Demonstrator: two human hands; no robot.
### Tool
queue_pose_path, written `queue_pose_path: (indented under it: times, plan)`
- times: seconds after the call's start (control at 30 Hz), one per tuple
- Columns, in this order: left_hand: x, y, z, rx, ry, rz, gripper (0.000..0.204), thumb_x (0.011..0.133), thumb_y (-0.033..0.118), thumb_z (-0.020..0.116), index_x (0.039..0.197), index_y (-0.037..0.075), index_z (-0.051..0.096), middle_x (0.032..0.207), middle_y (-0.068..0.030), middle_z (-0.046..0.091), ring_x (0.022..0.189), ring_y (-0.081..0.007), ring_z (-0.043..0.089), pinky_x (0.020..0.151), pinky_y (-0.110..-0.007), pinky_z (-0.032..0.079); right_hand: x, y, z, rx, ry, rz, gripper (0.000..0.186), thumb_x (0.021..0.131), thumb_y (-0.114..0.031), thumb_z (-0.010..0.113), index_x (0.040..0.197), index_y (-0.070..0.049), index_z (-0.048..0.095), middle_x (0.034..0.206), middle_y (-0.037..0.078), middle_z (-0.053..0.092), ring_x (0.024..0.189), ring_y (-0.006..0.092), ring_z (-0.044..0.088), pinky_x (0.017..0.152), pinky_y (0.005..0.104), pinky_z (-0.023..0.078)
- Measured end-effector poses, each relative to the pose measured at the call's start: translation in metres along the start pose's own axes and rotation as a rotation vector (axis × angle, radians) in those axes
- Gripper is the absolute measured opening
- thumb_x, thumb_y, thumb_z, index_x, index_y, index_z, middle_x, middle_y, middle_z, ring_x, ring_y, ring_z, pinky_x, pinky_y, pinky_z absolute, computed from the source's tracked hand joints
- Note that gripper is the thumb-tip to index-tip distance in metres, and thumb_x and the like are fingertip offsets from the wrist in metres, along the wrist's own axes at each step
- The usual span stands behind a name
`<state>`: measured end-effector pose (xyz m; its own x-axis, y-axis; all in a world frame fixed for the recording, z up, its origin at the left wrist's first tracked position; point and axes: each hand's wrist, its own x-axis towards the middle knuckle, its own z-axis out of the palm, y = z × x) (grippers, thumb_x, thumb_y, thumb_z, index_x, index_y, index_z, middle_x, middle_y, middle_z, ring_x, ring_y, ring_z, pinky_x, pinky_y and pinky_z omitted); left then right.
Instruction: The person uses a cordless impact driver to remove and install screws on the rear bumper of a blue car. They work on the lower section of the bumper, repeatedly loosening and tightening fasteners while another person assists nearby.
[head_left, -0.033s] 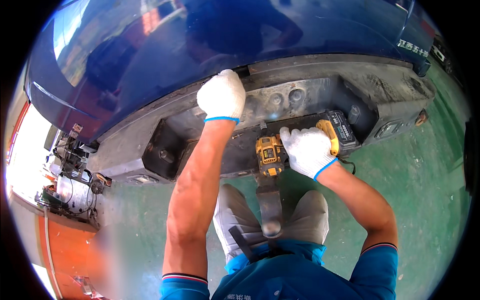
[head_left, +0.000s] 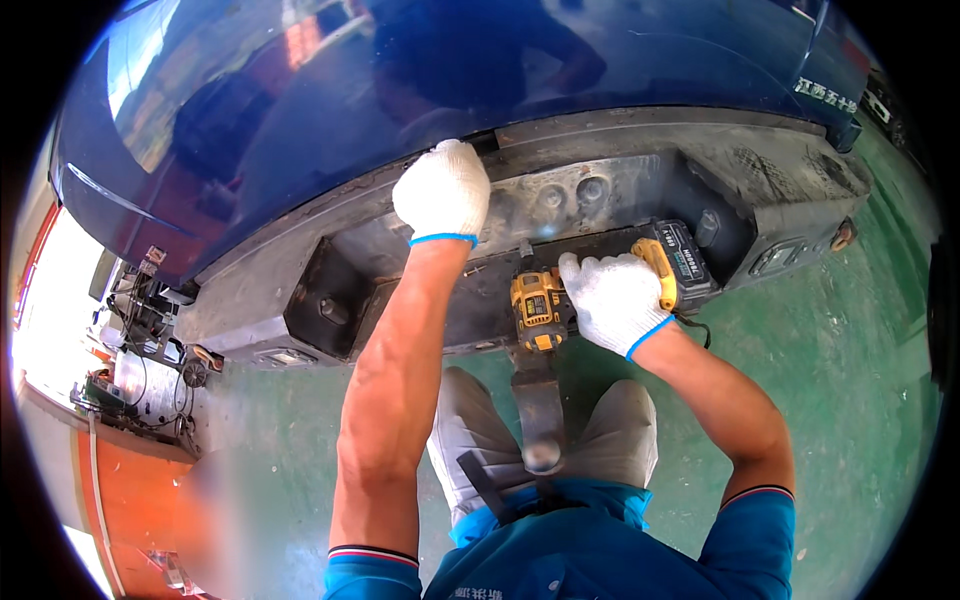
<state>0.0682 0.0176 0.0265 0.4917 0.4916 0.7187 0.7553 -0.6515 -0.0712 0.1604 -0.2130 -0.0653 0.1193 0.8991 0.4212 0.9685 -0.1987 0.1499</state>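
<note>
In a white knit glove with a blue cuff, my left hand (head_left: 443,192) is closed in a fist at the upper edge of a dark metal bumper (head_left: 620,133). Its fingers curl out of sight, so what they hold cannot be seen. My right hand (head_left: 615,300), gloved the same way, wraps round the handle of a yellow and black cordless impact wrench (head_left: 538,310). The wrench lies across the bumper's recess, with its nose pointing away from me. A black battery pack (head_left: 684,262) sits at the handle's right end. Behind the bumper rises a glossy blue vehicle body (head_left: 330,100).
A rusty metal tow bar (head_left: 540,420) sticks out from the bumper between my knees. Bolts (head_left: 592,190) show in the recess. At the left stands equipment with tangled cables (head_left: 150,340) near an orange panel (head_left: 130,500). The floor (head_left: 800,420) is green.
My left forearm has shifted very slightly to the right. Both hands and the impact wrench stay in place.
</note>
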Motion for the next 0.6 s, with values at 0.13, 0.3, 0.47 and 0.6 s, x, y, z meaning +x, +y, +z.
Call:
queue_pose_path:
  times: [0.13,0.3,0.47,0.6]
  plan:
    - [-0.006,0.005,-0.030,-0.232,-0.072,-0.112,0.022,0.099,0.022,0.066,0.090,0.006,0.080,0.086,-0.0220,0.079,0.086,-0.0403,0.081,0.076,-0.050,0.064,-0.001,0.001,0.002,-0.006,0.003,-0.011,0.040,0.080,-0.016,0.074,0.118,-0.003,0.070,0.083,0.011,0.072,0.072,0.0315,0.075,0.068,0.0465,0.058]
    - [-0.051,-0.012,-0.042,-1.000,-0.135,-0.328,0.045,0.107,0.042,0.073,0.087,0.001,0.076,0.063,-0.0013,0.062,0.058,-0.0080,0.056,0.057,-0.030,0.045,-0.003,0.000,0.000,0.016,0.009,-0.003,0.042,0.081,-0.015,0.074,0.121,-0.003,0.071,0.083,0.011,0.072,0.072,0.0325,0.074,0.068,0.0462,0.059]
    - [-0.130,-0.021,-0.062,-1.287,-0.386,-0.491,0.026,0.113,0.027,0.072,0.110,0.002,0.075,0.073,-0.0012,0.069,0.063,-0.0077,0.059,0.057,-0.027,0.046,0.000,-0.003,-0.007,-0.009,0.023,-0.003,0.035,0.084,-0.017,0.076,0.115,-0.003,0.072,0.081,0.013,0.075,0.073,0.0327,0.077,0.067,0.0457,0.059]
    - [-0.171,-0.039,-0.041,-1.207,-0.281,-0.542,0.024,0.112,0.024,0.073,0.114,0.000,0.077,0.073,-0.0004,0.068,0.065,-0.0070,0.059,0.060,-0.027,0.049,0.006,0.008,-0.019,0.095,-0.161,-0.031,0.066,0.079,-0.013,0.075,0.143,-0.002,0.067,0.094,0.018,0.077,0.082,0.0412,0.077,0.070,0.0549,0.060]
